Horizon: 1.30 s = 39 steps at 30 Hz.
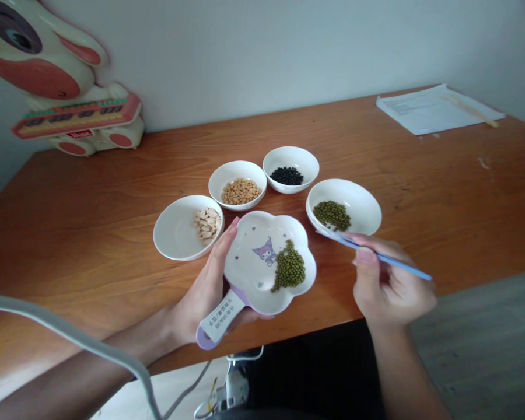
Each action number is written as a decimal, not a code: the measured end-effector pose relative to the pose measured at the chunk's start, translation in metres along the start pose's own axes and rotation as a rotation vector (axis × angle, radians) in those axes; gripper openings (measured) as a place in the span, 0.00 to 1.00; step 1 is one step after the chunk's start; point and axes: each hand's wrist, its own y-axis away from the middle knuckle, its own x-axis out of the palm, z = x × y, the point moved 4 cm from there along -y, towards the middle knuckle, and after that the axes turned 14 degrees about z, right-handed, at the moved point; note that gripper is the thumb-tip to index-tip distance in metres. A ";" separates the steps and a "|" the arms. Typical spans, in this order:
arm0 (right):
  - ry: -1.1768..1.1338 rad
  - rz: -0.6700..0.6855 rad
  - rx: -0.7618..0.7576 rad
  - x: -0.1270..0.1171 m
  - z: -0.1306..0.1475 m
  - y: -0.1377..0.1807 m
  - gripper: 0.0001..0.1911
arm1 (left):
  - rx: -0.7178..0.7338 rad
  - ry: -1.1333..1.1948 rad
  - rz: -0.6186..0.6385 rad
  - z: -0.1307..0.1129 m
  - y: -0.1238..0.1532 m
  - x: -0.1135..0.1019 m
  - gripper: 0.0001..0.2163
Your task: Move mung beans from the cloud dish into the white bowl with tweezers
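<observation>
Animal-shaped toy piano [70,84] at back left — paper sheets [429,111] at back right — grey cable [48,324] lower left.

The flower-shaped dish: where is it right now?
In the head view, the flower-shaped dish is near the centre, in the left hand, in front of the bowl of tan beans.
</observation>
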 end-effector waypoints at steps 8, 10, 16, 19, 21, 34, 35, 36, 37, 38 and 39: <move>-0.062 0.332 -0.240 0.015 0.020 -0.013 0.26 | 0.015 0.020 -0.025 0.002 -0.001 0.002 0.68; -0.062 0.346 -0.245 0.016 0.020 -0.013 0.24 | 0.005 0.010 -0.021 0.002 -0.001 0.002 0.68; -0.086 0.369 -0.245 0.017 0.021 -0.015 0.25 | -0.003 -0.005 -0.002 0.000 0.000 0.000 0.68; -0.087 0.365 -0.236 0.016 0.021 -0.016 0.26 | 0.007 0.003 0.009 0.000 -0.001 0.000 0.69; -0.084 0.360 -0.236 0.016 0.021 -0.016 0.26 | 0.018 0.008 0.005 0.000 -0.001 0.000 0.69; 0.217 0.237 -0.476 0.002 0.036 -0.007 0.27 | -0.012 -0.013 -0.047 0.004 0.001 0.000 0.69; 0.233 0.251 -0.495 0.000 0.036 -0.007 0.25 | -0.003 -0.018 -0.055 0.004 0.002 0.000 0.69; 0.237 0.265 -0.509 0.000 0.035 -0.007 0.22 | -0.002 -0.028 -0.051 0.005 0.002 0.001 0.68; 0.233 0.280 -0.512 0.000 0.035 -0.008 0.20 | 0.001 -0.031 -0.053 0.005 0.002 0.001 0.68; 0.221 0.290 -0.505 0.000 0.034 -0.009 0.19 | 0.007 -0.031 -0.057 0.005 0.001 0.001 0.68; 0.199 0.291 -0.492 0.001 0.033 -0.010 0.18 | 0.008 -0.032 -0.058 0.005 0.001 0.001 0.68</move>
